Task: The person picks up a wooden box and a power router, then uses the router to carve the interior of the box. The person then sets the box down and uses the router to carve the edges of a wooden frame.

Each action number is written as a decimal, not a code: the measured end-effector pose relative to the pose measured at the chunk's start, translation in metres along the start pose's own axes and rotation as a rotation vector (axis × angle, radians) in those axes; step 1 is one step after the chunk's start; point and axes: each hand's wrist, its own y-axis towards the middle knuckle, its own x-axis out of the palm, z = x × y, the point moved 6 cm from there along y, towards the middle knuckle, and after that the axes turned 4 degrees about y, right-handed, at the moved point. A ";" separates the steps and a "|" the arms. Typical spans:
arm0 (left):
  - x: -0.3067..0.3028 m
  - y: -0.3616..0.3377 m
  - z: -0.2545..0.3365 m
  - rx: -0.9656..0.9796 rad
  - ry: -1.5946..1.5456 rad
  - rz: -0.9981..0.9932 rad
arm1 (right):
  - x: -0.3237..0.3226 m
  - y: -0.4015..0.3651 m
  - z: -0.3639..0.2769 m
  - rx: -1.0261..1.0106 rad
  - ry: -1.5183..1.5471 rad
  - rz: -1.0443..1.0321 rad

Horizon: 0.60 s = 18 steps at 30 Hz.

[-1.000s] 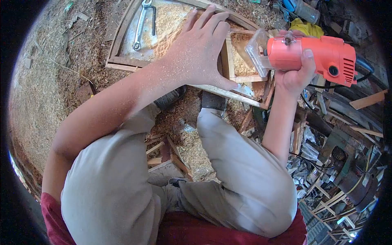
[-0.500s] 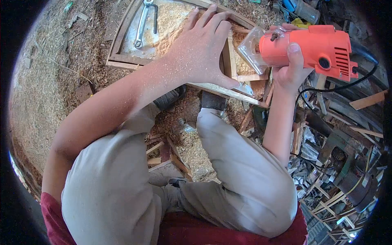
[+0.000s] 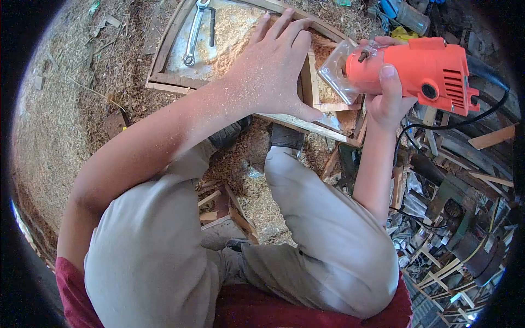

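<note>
My right hand (image 3: 389, 93) is wrapped around an orange trim router (image 3: 410, 74), its thumb lying along the near side. The router lies sideways, with its clear plastic base (image 3: 334, 72) facing left toward the woodwork. My left hand (image 3: 279, 68) is spread over a wooden frame (image 3: 311, 127), fingers pointing away and thumb stretched toward the frame's near side. Sawdust clings to the left hand and forearm. Beside the left hand, thin wooden strips (image 3: 313, 82) stand inside the frame; contact under the palm is hidden.
A wrench (image 3: 193, 35) and a dark hex key (image 3: 212, 27) lie on the sawdusty board inside the frame. The router's black cord (image 3: 445, 124) loops down at right. Wood scraps (image 3: 445, 273) and clutter fill the right side. My feet and knees are close below the frame.
The router has tilted slightly, its rear end dropping a little and its clear base turning. The left hand keeps its spread pose; the whole view has shifted slightly.
</note>
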 end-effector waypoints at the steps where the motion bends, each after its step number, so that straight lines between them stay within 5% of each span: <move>1: 0.000 0.000 0.000 -0.005 0.005 -0.009 | 0.000 0.001 0.000 -0.004 -0.007 -0.008; 18: 0.001 0.000 -0.001 -0.007 0.004 -0.019 | 0.001 0.000 0.001 -0.031 -0.063 -0.009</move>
